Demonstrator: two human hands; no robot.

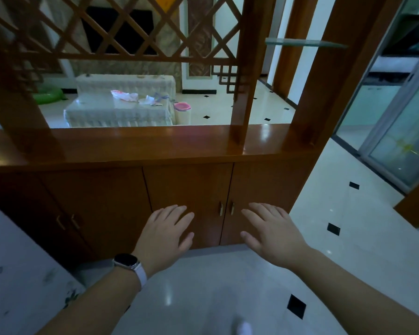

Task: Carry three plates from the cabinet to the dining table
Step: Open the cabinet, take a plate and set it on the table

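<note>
Before the closed cabinet (188,184), left hand (165,235) and right hand (273,234) hover (fingers spread).

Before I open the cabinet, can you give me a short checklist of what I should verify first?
1. Left hand free: ok, fingers straight, it holds nothing.
2. Right hand free: ok, open and it holds nothing.
3. Door handles found: ok, the pair sits between the two hands, and neither hand touches them.
4. Cabinet doors open: not ok, both are closed.
5. Plates inside: cannot tell, the closed doors hide the inside.
</note>
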